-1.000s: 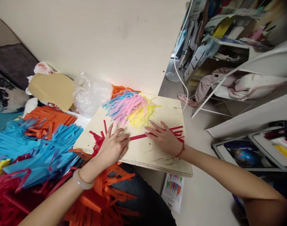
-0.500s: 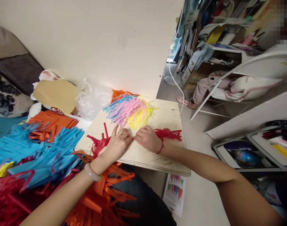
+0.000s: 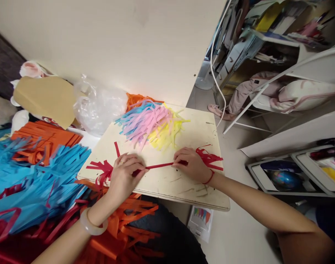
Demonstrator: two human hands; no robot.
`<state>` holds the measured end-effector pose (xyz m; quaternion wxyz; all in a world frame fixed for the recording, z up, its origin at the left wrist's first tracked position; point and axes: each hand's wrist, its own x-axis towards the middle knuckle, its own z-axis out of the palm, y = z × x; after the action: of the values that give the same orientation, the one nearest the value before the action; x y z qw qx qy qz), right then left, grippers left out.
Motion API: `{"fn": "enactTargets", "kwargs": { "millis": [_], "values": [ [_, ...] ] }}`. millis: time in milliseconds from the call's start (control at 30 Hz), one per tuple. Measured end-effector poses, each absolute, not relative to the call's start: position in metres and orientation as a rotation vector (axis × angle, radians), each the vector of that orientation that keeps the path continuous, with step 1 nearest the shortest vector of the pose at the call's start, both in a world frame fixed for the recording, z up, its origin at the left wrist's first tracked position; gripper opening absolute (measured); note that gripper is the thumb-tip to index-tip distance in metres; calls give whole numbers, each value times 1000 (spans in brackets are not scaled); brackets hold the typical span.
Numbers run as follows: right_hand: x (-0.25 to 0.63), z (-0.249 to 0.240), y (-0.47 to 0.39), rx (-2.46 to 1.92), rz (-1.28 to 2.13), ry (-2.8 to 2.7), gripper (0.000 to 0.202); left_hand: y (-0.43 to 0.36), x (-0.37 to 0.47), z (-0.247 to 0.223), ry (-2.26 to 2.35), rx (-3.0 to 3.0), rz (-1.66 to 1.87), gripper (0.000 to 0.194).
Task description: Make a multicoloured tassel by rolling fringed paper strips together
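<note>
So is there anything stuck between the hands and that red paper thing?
No, nothing. The left hand and the right hand each pinch the red fringed strip directly, holding its twisted middle stretched just above the wooden board. The pastel fringe pile lies behind, apart from it.

Both hands (image 3: 123, 176) have drawn apart, stretching the red strip (image 3: 159, 166).
</note>
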<state>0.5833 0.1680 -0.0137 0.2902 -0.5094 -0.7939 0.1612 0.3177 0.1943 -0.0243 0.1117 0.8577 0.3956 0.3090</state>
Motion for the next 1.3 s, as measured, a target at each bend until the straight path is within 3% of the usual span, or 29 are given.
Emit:
{"fn": "enactTargets", "kwargs": {
  "millis": [167,567,667,800,900,1100,1300],
  "values": [
    [579,-10,168,-1436,446,-2135,12,196,317,-20,1193,2432,766,20],
    [570,11,172,-1561,435,-2403,13,206,319,-7,1218,2581,507,19],
    [564,13,173,-1558,287,-2517,8,207,320,-9,1148,2654,533,14],
    [557,2,162,-1250,-84,-2662,33,203,320,-20,958,2808,692,24],
    [564,-6,151,-1202,-252,-2685,31,199,319,-24,958,2930,678,24],
    [584,4,155,-1296,-357,-2741,26,193,336,-3,919,3050,556,17],
    [550,16,179,-1308,-283,-2936,26,186,373,-2,1019,3290,422,20]
  ]
}}
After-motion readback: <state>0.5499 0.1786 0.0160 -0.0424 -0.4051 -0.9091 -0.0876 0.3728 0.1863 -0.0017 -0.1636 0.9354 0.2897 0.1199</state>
